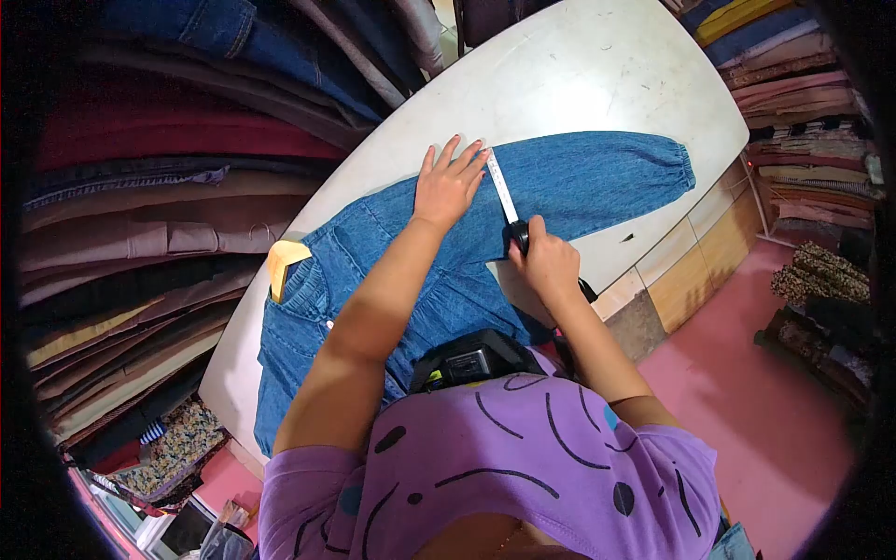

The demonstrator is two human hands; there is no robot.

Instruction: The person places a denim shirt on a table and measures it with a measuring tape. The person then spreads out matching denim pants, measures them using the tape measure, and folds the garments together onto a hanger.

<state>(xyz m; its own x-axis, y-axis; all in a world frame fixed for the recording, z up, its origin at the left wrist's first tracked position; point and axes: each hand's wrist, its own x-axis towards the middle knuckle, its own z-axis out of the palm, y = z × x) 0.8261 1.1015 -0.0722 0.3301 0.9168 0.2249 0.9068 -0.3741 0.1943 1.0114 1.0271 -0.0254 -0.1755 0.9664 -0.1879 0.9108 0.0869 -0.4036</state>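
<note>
A blue denim shirt [373, 219] lies across the white table, with one long sleeve [597, 173] stretched to the right, its cuff gathered. My left hand [448, 187] rests flat and open at the sleeve's upper edge, fingers spread, near the end of a white measuring strip [502, 187]. Whether a finger pins that end is hard to tell. My right hand [549, 261] is closed around a black tape measure [520, 237] at the lower edge of the sleeve. From it the strip runs across the sleeve's width. A yellowish hanger [286, 259] pokes out of the shirt's collar.
The white table [579, 65] has rounded corners. Many garments hang [159, 196] close along the left. Folded clothes [807, 140] are stacked at upper right, and patterned bundles [821, 317] sit near the pink floor [747, 392]. A black pouch [471, 359] is at my waist.
</note>
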